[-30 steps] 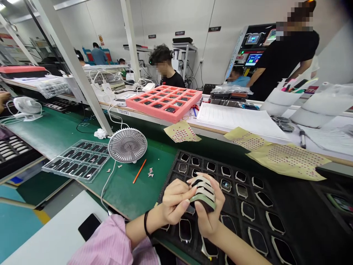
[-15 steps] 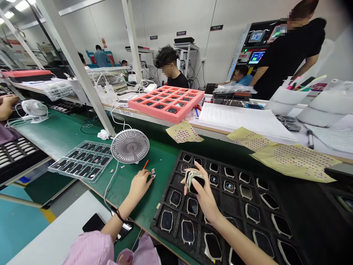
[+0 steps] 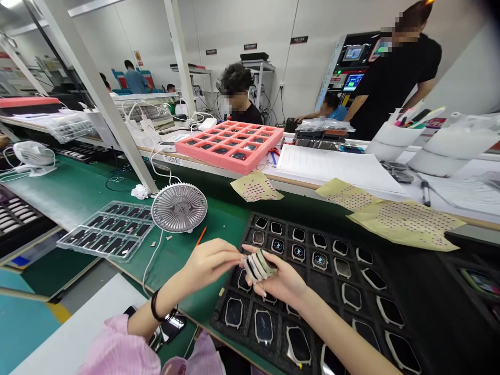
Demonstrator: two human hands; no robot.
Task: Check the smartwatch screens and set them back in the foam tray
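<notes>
Pinching a small stack of smartwatch bodies from both sides, the person holds it just above a black foam tray. The bodies stand on edge, pressed face to face, their pale metallic and sage-green frames showing along the side with dark glass at one end. No brand or writing can be read on them. The stack sits between the hands: the left hand reaches in with its fingers closed on one end, while the right hand lies palm up and curls around the other end.

A black wristband circles the left wrist, and a pink sleeve covers that arm; a smartphone lies below the wrist. Rows of watches fill the tray's pockets, some with lit screens too small to read.

On the green bench mat beside the tray stand a white desk fan and a clear plastic tray of dark parts. Yellow sticker sheets lie farther off, before a pink foam tray. Beyond it, a co-worker sits and another stands. Wall signs are too small to read.
</notes>
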